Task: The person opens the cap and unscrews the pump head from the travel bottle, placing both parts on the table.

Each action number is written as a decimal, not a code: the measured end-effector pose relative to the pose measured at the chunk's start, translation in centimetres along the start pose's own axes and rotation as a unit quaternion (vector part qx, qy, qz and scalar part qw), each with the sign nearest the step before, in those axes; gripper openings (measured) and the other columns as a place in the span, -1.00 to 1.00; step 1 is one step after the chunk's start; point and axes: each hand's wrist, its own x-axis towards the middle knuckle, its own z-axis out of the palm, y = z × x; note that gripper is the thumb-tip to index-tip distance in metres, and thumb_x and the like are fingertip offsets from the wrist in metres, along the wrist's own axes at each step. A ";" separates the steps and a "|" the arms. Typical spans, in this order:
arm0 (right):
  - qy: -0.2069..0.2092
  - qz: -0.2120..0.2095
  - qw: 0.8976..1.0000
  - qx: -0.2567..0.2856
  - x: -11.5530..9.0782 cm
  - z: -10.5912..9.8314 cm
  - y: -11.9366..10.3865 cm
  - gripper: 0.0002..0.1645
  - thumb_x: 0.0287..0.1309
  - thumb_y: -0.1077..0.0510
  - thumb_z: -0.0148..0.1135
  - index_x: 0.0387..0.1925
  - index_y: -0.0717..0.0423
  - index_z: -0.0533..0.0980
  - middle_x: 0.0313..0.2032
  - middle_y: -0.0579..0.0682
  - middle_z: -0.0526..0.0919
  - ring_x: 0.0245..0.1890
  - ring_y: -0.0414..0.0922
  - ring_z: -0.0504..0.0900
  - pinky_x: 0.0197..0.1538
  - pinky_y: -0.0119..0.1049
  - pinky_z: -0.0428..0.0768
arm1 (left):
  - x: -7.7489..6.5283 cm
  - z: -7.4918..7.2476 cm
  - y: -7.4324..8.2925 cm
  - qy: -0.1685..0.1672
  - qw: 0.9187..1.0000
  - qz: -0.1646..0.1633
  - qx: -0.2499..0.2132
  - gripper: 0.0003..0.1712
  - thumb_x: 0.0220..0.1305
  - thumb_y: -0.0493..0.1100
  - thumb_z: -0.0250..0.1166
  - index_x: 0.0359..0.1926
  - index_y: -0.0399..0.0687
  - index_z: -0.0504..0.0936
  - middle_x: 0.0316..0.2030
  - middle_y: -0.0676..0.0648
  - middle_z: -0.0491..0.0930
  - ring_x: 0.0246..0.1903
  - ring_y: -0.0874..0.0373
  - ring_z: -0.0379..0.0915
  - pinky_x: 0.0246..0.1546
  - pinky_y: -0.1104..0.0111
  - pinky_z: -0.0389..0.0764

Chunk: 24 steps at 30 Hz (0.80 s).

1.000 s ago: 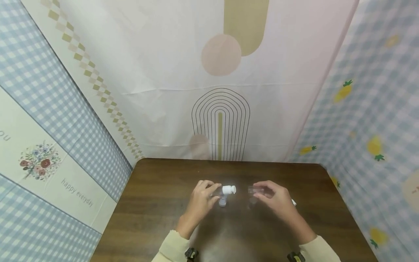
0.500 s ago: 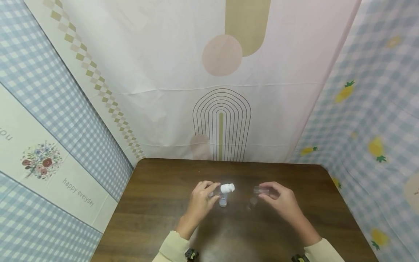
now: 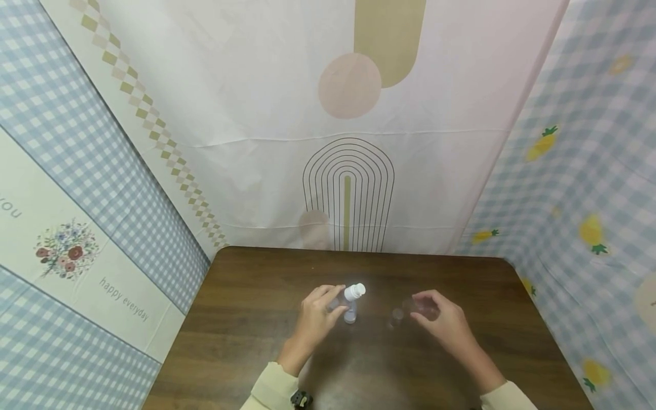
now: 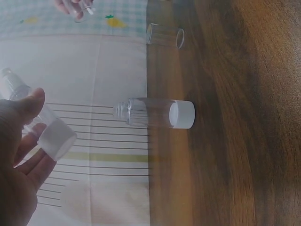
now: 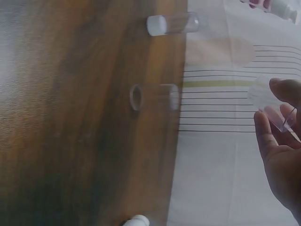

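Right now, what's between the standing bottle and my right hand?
A clear, hollow cylinder stands on the table between the standing bottle and your right hand; it shows faintly in the head view, more plainly in the left wrist view.

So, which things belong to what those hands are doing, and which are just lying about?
In use:
White-topped bottle, in left hand
Clear cap, in right hand

Apparently not in use:
Bare-necked bottle, standing
Clear cylinder, standing
Small white piece, partly out of frame
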 end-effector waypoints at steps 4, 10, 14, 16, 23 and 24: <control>0.013 -0.026 0.999 -0.034 -0.6 0.6 0.5 -0.55 -0.09 0.18 0.67 -0.10 -0.01 0.68 -0.17 -0.11 0.77 -0.20 -0.13 0.73 -0.15 -0.25 0.71 | -0.1 0.1 0.0 0.005 1.000 -0.003 -0.007 -0.44 -0.17 -0.24 0.71 -0.03 -0.14 0.78 -0.24 -0.07 0.74 -0.26 0.11 0.68 -0.24 0.31 0.70; 0.026 -0.094 0.992 -0.080 -1.5 2.2 1.4 -0.42 -0.21 0.24 0.70 -0.03 0.08 0.72 -0.16 -0.04 0.73 -0.17 -0.04 0.73 -0.12 -0.11 0.70 | -0.1 0.1 0.1 0.006 1.000 -0.006 -0.015 -0.42 -0.16 -0.25 0.71 -0.01 -0.15 0.77 -0.22 -0.08 0.75 -0.24 0.10 0.70 -0.23 0.32 0.71; 0.029 -0.102 0.990 -0.094 -2.3 3.2 1.8 -0.34 -0.31 0.26 0.74 -0.03 0.13 0.67 -0.18 -0.03 0.72 -0.21 -0.07 0.71 -0.17 -0.14 0.71 | -0.3 0.1 0.2 0.008 1.000 -0.003 -0.022 -0.42 -0.14 -0.25 0.70 -0.01 -0.18 0.76 -0.21 -0.09 0.74 -0.25 0.11 0.70 -0.25 0.33 0.71; 0.036 -0.113 0.988 -0.100 -2.7 3.7 1.9 -0.33 -0.36 0.28 0.75 -0.07 0.15 0.64 -0.20 -0.02 0.72 -0.23 -0.09 0.70 -0.18 -0.15 0.71 | -0.3 0.1 0.3 0.010 1.000 -0.001 -0.027 -0.43 -0.14 -0.25 0.70 -0.01 -0.20 0.76 -0.21 -0.10 0.74 -0.26 0.11 0.71 -0.25 0.33 0.71; 0.030 -0.174 0.978 -0.108 -3.7 5.2 2.7 -0.30 -0.43 0.34 0.74 -0.09 0.20 0.64 -0.15 0.01 0.68 -0.15 -0.07 0.70 -0.14 -0.18 0.74 | -0.3 0.0 0.5 0.012 0.999 -0.001 -0.033 -0.43 -0.13 -0.26 0.69 0.00 -0.20 0.76 -0.20 -0.10 0.74 -0.25 0.10 0.72 -0.24 0.33 0.72; 0.029 -0.179 0.978 -0.107 -3.8 5.4 2.8 -0.29 -0.45 0.36 0.75 -0.08 0.20 0.64 -0.14 0.00 0.67 -0.14 -0.07 0.69 -0.13 -0.20 0.73 | -0.3 -0.1 0.5 0.011 0.999 -0.001 -0.031 -0.43 -0.12 -0.26 0.69 0.00 -0.19 0.76 -0.20 -0.09 0.74 -0.25 0.10 0.72 -0.24 0.34 0.72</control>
